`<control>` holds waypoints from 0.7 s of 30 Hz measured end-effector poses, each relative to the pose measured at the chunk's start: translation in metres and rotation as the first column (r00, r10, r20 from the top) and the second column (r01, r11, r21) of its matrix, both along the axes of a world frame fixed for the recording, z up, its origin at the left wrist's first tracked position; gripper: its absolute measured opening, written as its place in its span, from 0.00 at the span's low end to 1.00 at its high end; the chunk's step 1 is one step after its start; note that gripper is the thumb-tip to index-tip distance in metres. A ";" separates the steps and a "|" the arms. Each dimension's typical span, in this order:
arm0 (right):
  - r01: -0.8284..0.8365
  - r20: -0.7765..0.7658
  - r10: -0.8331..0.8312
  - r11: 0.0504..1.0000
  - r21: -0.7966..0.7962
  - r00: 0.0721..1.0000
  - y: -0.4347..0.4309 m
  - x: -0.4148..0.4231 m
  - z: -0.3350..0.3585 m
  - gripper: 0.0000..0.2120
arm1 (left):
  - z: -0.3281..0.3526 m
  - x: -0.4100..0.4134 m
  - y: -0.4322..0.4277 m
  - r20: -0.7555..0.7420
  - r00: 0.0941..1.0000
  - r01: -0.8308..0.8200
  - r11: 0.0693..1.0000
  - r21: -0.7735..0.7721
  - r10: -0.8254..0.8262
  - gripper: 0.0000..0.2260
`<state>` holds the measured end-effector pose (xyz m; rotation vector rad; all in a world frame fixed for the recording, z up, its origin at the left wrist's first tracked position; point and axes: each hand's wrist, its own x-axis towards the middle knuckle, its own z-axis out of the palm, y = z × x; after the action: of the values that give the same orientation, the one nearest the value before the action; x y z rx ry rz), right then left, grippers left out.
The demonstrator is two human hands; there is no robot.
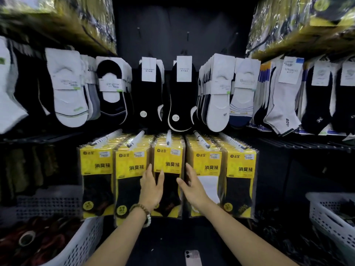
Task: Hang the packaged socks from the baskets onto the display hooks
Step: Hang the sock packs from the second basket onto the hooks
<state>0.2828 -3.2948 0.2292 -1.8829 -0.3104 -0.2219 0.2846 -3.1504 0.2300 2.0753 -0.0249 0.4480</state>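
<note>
Several rows of yellow-and-black packaged socks hang on white display hooks [168,138] at the middle of the rack. My left hand [151,186] and my right hand [190,186] are at either side of the middle row's front pack [169,166], fingers straight, touching its edges. Neither hand grips anything. A white basket [84,244] at lower left holds dark red socks; another white basket [330,217] stands at lower right.
Loose black and white socks with paper tags [67,89] hang in a row above. Wrapped yellow bundles [299,22] sit on the top shelves. A phone [193,257] lies on the dark surface below between my arms.
</note>
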 end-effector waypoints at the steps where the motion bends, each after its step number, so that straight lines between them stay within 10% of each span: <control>1: 0.022 -0.018 -0.022 1.000 0.018 1.000 0.005 0.004 0.000 0.32 | -0.002 0.002 0.000 -0.026 1.000 0.017 1.000 -0.013 -0.017 0.30; 21: 0.081 -0.161 -0.046 0.973 0.215 0.986 0.019 0.043 -0.046 0.25 | -0.058 0.037 0.008 0.100 0.991 0.108 0.975 -0.195 -0.089 0.29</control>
<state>0.3256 -3.2761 0.1827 -1.6789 -0.1134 -0.1455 0.3213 -3.1425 0.1718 1.8463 -0.1315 0.4643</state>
